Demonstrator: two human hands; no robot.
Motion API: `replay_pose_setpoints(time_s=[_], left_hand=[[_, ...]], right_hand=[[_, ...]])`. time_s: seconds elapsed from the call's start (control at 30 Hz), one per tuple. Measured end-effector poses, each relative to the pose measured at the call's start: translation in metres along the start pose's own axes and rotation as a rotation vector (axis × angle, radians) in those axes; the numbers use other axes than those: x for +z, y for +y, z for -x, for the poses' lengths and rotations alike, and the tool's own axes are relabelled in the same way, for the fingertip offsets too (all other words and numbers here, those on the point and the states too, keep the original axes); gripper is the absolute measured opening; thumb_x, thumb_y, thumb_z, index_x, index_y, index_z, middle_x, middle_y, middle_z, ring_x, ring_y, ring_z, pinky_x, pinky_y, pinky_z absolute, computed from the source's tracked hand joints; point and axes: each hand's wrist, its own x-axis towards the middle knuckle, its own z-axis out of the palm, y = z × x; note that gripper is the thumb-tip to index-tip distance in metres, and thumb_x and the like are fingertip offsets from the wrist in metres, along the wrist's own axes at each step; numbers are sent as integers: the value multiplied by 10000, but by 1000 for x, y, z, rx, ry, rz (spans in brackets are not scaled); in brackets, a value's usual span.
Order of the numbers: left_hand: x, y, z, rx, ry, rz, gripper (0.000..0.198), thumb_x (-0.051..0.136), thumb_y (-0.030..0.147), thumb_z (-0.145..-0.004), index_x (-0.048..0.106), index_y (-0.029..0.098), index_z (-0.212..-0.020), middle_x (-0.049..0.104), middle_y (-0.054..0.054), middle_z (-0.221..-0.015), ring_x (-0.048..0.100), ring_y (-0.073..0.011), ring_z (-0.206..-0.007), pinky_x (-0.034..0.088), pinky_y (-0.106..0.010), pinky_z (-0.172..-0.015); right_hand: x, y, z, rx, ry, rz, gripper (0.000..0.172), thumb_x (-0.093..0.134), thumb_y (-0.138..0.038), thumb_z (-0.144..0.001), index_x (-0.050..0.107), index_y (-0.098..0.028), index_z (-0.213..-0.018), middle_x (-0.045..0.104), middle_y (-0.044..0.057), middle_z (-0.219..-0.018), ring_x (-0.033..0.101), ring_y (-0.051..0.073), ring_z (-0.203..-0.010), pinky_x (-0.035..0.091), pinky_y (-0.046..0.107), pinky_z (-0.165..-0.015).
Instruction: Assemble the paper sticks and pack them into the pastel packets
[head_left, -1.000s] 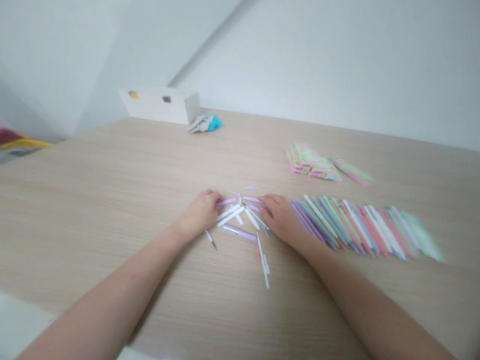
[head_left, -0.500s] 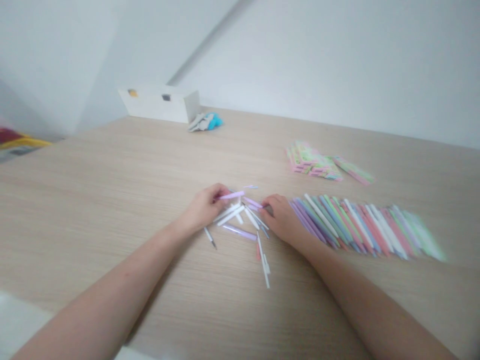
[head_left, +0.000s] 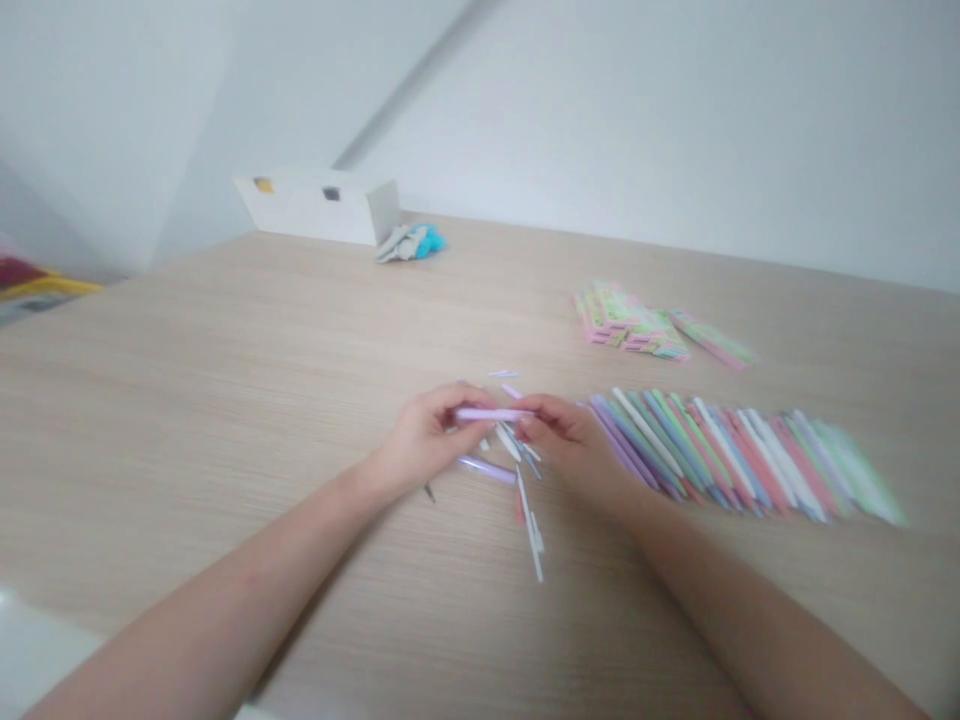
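Observation:
A light purple pen barrel [head_left: 486, 413] lies level between my two hands. My left hand [head_left: 431, 440] is closed on its left part, thumb below and fingers above. At its right end, my right hand [head_left: 566, 435] pinches with thumb and forefinger; whether a second piece is in that pinch is hidden. Below and behind the fingers are loose pen parts: another purple barrel [head_left: 487, 468], white tubes [head_left: 529, 525], a small red piece [head_left: 519, 508] and a dark refill tip [head_left: 429, 492]. My hands cover part of this pile.
Right of my right hand lies a long row of pastel pens [head_left: 735, 455]. Behind it are stacked pink-and-green packets [head_left: 619, 318] and one separate packet [head_left: 712, 338]. A white box [head_left: 315, 212] and a grey-and-blue crumpled item [head_left: 412, 243] stand at the back left, near the wall.
My hands have come together over the pile. The purple barrel in my left hand has moved right and toward me, and now meets my right fingertips.

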Motion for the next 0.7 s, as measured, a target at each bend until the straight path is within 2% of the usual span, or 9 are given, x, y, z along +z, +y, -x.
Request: replay_pose_setpoints(time_s=[0.13, 0.27, 0.4, 0.47, 0.6, 0.7], left_hand=[[4, 9, 2, 18, -13, 174, 264, 682, 218, -748, 647, 140, -998, 659, -67, -958, 614, -150, -832, 502, -247, -714], [1, 12, 4, 40, -107, 231, 299, 601, 246, -830, 623, 173, -1118, 652, -73, -1029, 613, -144, -828, 502, -254, -721], [-3, 15, 6, 29, -173, 178, 335, 451, 329, -918, 610, 206, -1186, 659, -68, -956, 595, -152, -802, 486, -299, -766], [-3, 15, 6, -7, -182, 202, 349, 438, 352, -923, 611, 219, -1195, 663, -63, -924, 588, -153, -781, 481, -309, -767], [-1, 9, 6, -107, -190, 366, 358, 484, 364, -898, 620, 204, -1188, 644, -51, -790, 560, -136, -660, 474, -297, -673], [1, 6, 5, -160, -216, 547, 323, 532, 340, -873, 649, 204, -1142, 630, -46, -770, 555, -128, -646, 472, -296, -657]], right_hand=[[1, 5, -2, 23, 3, -71, 216, 504, -356, -864, 627, -184, -909, 560, -10, -718, 507, 118, -664, 404, 239, -626], [-1, 5, -4, 23, -20, -88, 244, 492, -376, -869, 634, -183, -910, 563, 6, -716, 505, 131, -671, 409, 254, -628], [-1, 3, -4, 27, -8, -94, 241, 496, -383, -864, 632, -184, -873, 565, 5, -705, 500, 127, -654, 417, 255, -625], [-1, 3, -4, 28, -5, -104, 230, 504, -373, -859, 629, -180, -860, 562, 2, -694, 497, 123, -646, 416, 249, -617], [0, 3, -4, 65, 1, -86, 209, 500, -343, -855, 634, -184, -837, 575, -1, -686, 504, 121, -641, 420, 243, -615], [0, 4, -5, 72, 13, -96, 214, 489, -331, -859, 645, -186, -847, 588, -3, -691, 508, 117, -629, 422, 240, -605]])
